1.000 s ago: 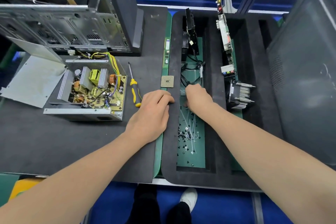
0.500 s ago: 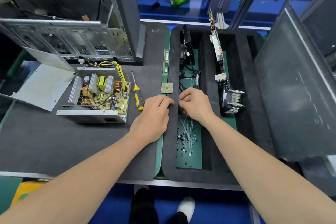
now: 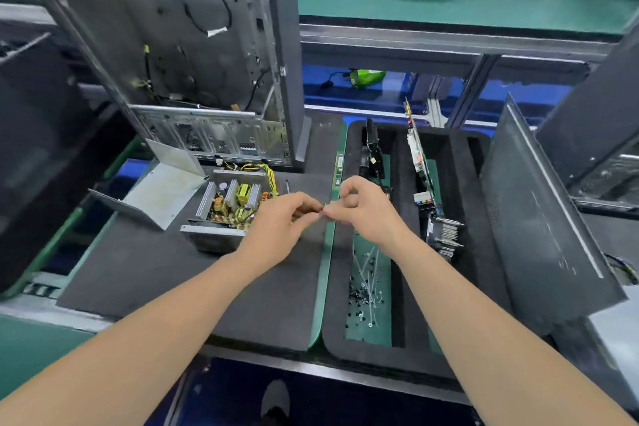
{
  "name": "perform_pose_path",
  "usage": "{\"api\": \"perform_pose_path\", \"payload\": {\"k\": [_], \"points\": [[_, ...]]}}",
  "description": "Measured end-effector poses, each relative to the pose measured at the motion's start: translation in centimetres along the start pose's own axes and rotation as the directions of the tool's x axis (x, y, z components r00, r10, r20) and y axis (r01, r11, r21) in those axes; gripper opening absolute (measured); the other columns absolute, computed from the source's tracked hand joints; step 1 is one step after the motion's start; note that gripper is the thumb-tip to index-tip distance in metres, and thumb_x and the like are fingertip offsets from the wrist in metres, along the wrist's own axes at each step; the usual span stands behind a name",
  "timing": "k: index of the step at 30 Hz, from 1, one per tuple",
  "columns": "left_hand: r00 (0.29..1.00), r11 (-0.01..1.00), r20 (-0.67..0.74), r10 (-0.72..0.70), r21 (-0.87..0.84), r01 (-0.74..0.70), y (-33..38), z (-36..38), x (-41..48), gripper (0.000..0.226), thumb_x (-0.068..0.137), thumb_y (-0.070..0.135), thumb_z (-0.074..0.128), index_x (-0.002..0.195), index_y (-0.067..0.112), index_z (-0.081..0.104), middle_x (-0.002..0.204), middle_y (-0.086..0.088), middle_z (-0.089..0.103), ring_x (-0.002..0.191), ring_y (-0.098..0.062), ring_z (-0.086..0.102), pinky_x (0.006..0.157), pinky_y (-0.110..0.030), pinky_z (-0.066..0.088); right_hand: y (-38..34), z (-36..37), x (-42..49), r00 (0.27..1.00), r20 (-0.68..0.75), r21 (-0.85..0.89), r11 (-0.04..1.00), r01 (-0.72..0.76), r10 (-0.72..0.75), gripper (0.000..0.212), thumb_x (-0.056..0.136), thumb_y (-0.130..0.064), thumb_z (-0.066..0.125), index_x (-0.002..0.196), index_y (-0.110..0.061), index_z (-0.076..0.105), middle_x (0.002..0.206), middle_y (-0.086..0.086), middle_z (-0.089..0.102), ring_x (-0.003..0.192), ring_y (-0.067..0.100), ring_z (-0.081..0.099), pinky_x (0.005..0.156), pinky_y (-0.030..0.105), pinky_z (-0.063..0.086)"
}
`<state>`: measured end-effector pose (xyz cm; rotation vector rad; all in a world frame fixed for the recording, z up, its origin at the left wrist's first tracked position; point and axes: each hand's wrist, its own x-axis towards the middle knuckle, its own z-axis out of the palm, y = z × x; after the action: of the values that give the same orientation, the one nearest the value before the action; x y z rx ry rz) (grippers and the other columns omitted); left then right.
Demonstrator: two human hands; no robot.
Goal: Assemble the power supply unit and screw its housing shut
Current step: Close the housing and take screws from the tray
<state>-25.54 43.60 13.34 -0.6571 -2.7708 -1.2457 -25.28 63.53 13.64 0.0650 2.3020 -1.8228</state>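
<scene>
At the far left of the table (image 3: 31, 339), a bent metal cover (image 3: 162, 190) lies on the grey mat (image 3: 138, 273), one flap tilted up. Just to its right sits the power supply unit (image 3: 224, 207), housing open at the top, with its heatsink fins, yellow transformer and copper coils exposed. Yellow wires run from its far right corner. Behind it stands an open computer case (image 3: 207, 79), upright at the back of the mat. Only the shaft of a screwdriver (image 3: 287, 186) shows, just right of the unit.

Your left hand (image 3: 280, 228) is raised in front of the unit's right corner, fingers curled, thumb and fingertips drawn together. Your right hand (image 3: 363, 214) meets it fingertip to fingertip above the seam between the mat and the black foam tray (image 3: 408, 353). Both grips are closed tight on one small dark piece (image 3: 323, 214), too small to identify.

In the tray's near compartment, below your right wrist, lie loose black screws and white cable ties (image 3: 363, 287). Further right a circuit board (image 3: 418, 156) stands on edge in its slot, with a finned cooler (image 3: 444, 232) at its near end. A dark side panel (image 3: 539, 218) leans against the tray's right edge.
</scene>
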Motion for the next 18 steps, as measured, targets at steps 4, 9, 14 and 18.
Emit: {"api": "perform_pose_path", "payload": {"k": [4,9,14,18], "points": [[1.000,1.000,-0.010,-0.007,-0.026,0.007,-1.1,-3.3,0.0,0.011,0.093,0.014,0.076,0.105,0.015,0.074,0.093,0.009,0.075,0.088,-0.004,0.069,0.082,-0.017,0.053,-1.6,2.3,1.0,0.997,0.069,-0.009,0.999,0.040,-0.040,0.036,0.090,-0.003,0.078,0.093,-0.018,0.045,0.084,0.010,0.080,0.081,0.029,0.074,0.076,0.046,0.053],[0.997,0.998,0.057,0.055,-0.021,-0.054,-3.3,-6.2,1.4,0.008,0.093,0.015,0.076,0.094,0.023,0.079,0.081,0.020,0.072,0.081,-0.003,0.066,0.072,-0.011,0.045,-2.9,4.7,2.7,0.997,0.064,-0.047,0.998,0.040,-0.037,0.034,0.091,-0.004,0.077,0.095,-0.018,0.046,0.087,0.011,0.080,0.086,0.036,0.073,0.082,0.053,0.056],[0.990,0.994,0.111,0.084,-0.072,-0.076,-6.5,-8.9,3.2,0.006,0.094,0.015,0.075,0.093,0.021,0.076,0.082,0.012,0.074,0.081,-0.011,0.067,0.074,-0.023,0.051,-4.4,7.4,4.5,0.998,0.044,0.023,0.999,0.032,-0.033,0.025,0.098,-0.009,0.072,0.101,-0.014,0.048,0.089,0.013,0.080,0.082,0.020,0.076,0.079,0.037,0.057],[0.985,0.995,0.163,0.065,-0.080,-0.052,-9.2,-10.1,4.0,0.010,0.096,0.019,0.071,0.092,0.028,0.071,0.082,0.012,0.073,0.079,-0.010,0.067,0.072,-0.021,0.051,-4.1,9.1,5.9,0.999,-0.050,-0.047,0.999,-0.009,0.007,0.015,0.100,-0.022,0.071,0.100,-0.016,0.057,0.084,0.005,0.080,0.079,0.019,0.075,0.075,0.039,0.057]]}}
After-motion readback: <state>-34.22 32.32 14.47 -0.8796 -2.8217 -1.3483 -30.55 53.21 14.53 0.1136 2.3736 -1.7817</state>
